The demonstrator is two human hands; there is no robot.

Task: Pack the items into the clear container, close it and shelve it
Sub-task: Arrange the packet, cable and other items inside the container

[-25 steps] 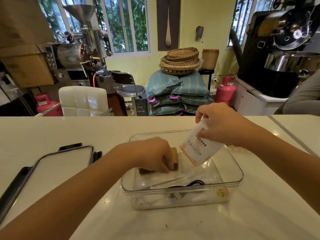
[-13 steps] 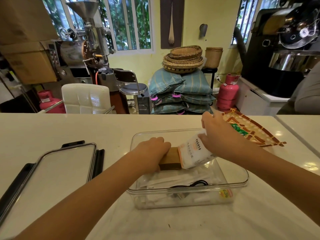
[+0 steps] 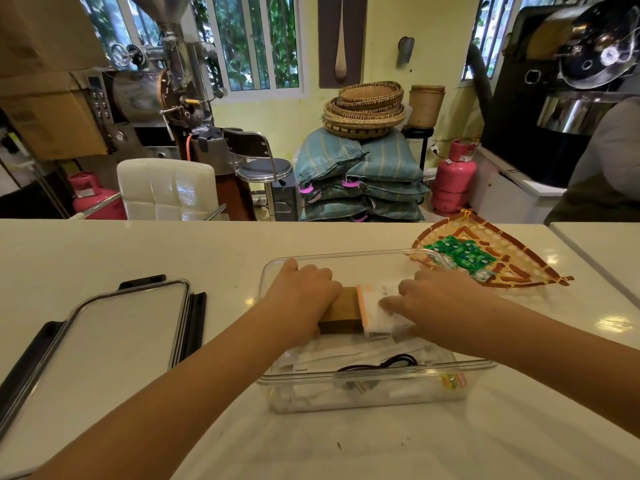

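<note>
A glossy white countertop (image 3: 121, 251) carries 3 things: a clear rectangular plastic container (image 3: 377, 389) at centre, its clear lid with black clasps (image 3: 104, 327) lying flat well to the left, and a woven brown-and-orange shield-shaped tray (image 3: 519, 261) just behind the container's right corner.

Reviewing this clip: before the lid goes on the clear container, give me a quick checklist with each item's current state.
1. White packet inside the clear container: ok, right hand presses it down.
2. Wooden block seated beside the packet: ok, under left hand.
3. All items packed: not ok, green sachets remain on the woven tray.
4. Contents below rim: cannot tell.
5. Lid within reach: ok, lying left of the container.
6. Hands free for the lid: not ok.
</note>
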